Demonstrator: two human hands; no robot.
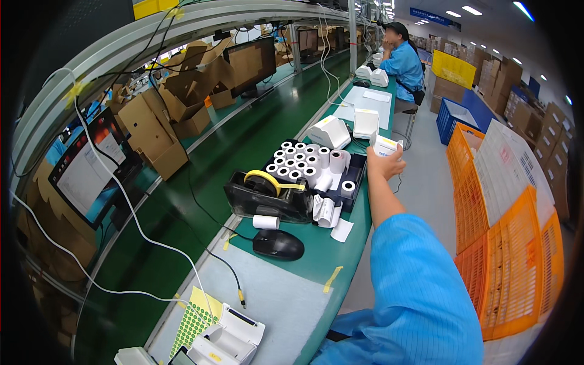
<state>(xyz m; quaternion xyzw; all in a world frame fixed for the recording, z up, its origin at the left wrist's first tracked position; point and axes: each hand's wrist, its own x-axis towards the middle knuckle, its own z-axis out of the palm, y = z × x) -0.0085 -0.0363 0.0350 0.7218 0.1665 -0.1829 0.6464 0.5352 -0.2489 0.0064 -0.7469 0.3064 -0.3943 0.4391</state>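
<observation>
My right hand (386,164) reaches far out along the bench's right edge, its fingers closed round a small white device (389,145) that looks like a receipt printer. Just beyond it on the bench stand two similar white devices, one upright (366,123) and one lying wedge-shaped (329,132). Nearer to me, white paper rolls (298,163) stand packed in a dark tray (359,176). An opened white printer (228,334) rests at the near end beside a sheet of green round stickers (196,319). My left hand is out of the picture.
A black tape dispenser (267,198) with yellow tape and a black mouse (278,244) sit on the bench. Loose cables hang across the left side, near a monitor (91,167). Orange crates (505,267) line the right. A co-worker in blue (403,64) sits farther along.
</observation>
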